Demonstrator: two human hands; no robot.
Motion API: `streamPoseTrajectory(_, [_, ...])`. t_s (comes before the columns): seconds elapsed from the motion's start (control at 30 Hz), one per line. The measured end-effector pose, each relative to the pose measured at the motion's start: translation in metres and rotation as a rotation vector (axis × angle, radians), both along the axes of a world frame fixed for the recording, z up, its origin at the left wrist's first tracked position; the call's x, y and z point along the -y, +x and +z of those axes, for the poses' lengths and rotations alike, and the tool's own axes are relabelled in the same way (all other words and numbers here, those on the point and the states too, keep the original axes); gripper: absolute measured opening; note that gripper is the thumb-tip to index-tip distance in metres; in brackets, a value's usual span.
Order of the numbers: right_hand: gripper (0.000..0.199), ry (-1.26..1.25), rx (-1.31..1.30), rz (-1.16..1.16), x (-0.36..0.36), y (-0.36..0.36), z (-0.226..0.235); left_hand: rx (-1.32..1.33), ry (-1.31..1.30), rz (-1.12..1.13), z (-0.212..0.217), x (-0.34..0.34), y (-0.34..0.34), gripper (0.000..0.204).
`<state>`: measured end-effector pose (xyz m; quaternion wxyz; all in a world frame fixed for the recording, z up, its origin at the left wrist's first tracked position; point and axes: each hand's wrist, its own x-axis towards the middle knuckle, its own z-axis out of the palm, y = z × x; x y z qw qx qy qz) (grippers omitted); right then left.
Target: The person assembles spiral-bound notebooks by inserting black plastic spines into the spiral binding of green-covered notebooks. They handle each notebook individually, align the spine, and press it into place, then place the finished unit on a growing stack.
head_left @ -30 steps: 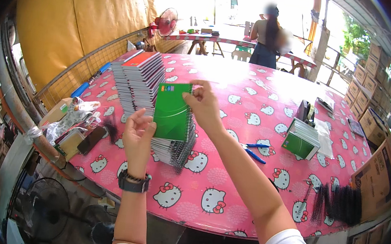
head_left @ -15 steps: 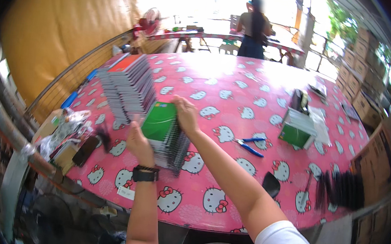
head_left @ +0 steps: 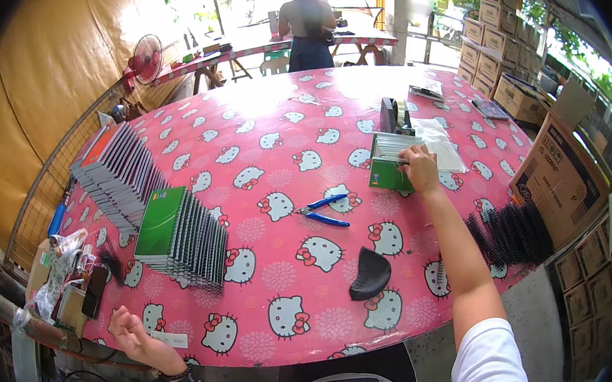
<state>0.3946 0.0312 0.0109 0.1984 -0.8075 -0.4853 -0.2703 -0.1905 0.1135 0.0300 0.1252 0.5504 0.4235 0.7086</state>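
My right hand (head_left: 420, 169) is at the near end of a small stack of green-covered notebooks (head_left: 389, 174) on the right of the table, its bent fingers closed on the front notebook's upper edge. Above the table's near left edge, my left hand (head_left: 138, 338) is open, fingers loosely curled and apart, with nothing in it. A pile of green spiral notebooks (head_left: 163, 223) with black coils leans to the left, apart from both hands. Behind it stands a taller pile of notebooks (head_left: 113, 165) with orange and dark covers. Blue-handled pliers (head_left: 324, 213) lie with handles spread in the middle.
A curved black object (head_left: 370, 274) lies near the front edge. Black plastic coils (head_left: 511, 236) are heaped at the right beside a cardboard box (head_left: 562, 168). A tape dispenser (head_left: 396, 116) stands behind the small stack. Plastic scraps (head_left: 63, 263) crowd the left edge. A person (head_left: 307, 25) stands beyond the table.
Both hands have let go of the green spiral notebooks, which stand beside the taller pile. My right hand has moved to the small stack at right; my left has drawn back. The view has shifted.
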Motion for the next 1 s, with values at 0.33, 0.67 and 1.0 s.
streamPoseTrajectory(0.33, [0.017,0.062,-0.159,0.486,0.019,-0.137,0.074,-0.164,0.107,-0.577,0.011,0.056,0.149,0.048])
streamPoseTrajectory(0.67, [0.023,0.1,-1.042,0.638,0.128,-0.247,-0.001,0.004,-0.559,-1.199,-0.044,0.08,0.142,0.021])
streamPoseTrajectory(1.0, [0.018,0.496,-1.248,0.601,0.099,-0.292,-0.027,-0.675,0.175,-0.522,-0.035,0.113,0.168,0.055])
